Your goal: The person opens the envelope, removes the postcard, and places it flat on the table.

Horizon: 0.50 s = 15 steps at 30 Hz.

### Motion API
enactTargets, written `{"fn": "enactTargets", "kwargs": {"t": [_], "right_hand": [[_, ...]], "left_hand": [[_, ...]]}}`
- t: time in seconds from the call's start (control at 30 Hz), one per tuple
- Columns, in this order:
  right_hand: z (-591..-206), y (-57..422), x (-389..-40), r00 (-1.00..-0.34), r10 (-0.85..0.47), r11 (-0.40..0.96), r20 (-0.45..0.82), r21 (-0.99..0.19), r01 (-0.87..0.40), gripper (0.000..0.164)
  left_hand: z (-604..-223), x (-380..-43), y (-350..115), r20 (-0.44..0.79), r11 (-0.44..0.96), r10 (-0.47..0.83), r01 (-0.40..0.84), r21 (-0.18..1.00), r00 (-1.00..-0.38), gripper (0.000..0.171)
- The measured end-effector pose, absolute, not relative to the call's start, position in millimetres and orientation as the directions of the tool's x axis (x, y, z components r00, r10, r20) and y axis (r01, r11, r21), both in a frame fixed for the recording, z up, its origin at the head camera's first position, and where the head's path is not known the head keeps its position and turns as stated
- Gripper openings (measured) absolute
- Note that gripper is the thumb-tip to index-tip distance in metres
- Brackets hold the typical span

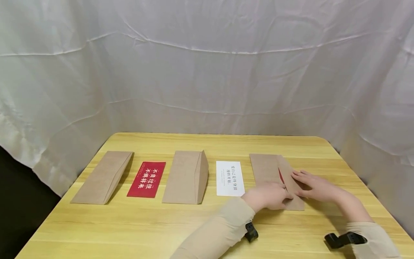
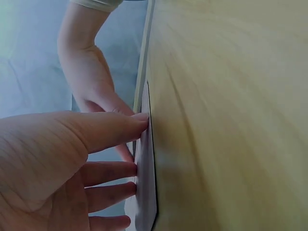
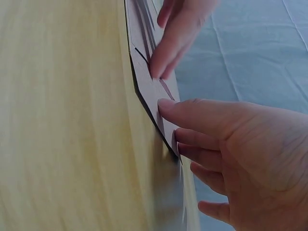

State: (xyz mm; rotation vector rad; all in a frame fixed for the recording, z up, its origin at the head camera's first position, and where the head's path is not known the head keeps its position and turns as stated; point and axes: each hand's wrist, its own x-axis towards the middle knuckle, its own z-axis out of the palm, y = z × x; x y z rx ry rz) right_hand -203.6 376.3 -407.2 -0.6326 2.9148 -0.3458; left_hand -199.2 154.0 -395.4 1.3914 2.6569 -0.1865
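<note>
A brown paper envelope (image 1: 266,168) lies at the right of the table, its flap (image 1: 287,166) spread out to the right. Through its mouth a narrow strip of a red card (image 1: 280,177) shows; the rest is hidden inside. My left hand (image 1: 268,196) rests on the lower part of the envelope, its fingertips beside the mouth. In the left wrist view the thumb and fingers of that hand are extended against the paper. Over the flap's right edge lies my right hand (image 1: 315,185). The right wrist view has its thumb (image 3: 168,107) and fingers touching the flap, fairly straight.
Left of the envelope is a white card (image 1: 228,178) with dark writing. Farther left come a second brown envelope (image 1: 181,176), a red card (image 1: 145,180) with white writing, and a third brown envelope (image 1: 100,176). Pale cloth (image 1: 207,79) hangs behind the wooden table (image 1: 129,230).
</note>
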Motion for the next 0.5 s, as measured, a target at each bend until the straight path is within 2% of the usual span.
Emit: {"fn": "enactTargets", "kwargs": {"t": [0.2,0.37,0.5], "right_hand": [[-408,376,-204,-0.899,-0.433,0.879,-0.068,-0.252,-0.405,0.07],[-408,376,-203,-0.895,-0.442,0.876,-0.056,-0.24,-0.418,0.067],[-407,376,-203,-0.896,-0.438,0.875,-0.077,-0.264,-0.406,0.067]], "left_hand": [[-397,-203,163,-0.116,0.532,0.84,0.847,-0.02,-0.53,0.028],[-397,-204,168,-0.12,0.571,0.817,0.821,0.026,-0.564,0.019],[-395,-202,171,-0.176,0.618,0.778,0.784,0.048,-0.603,0.021]]}}
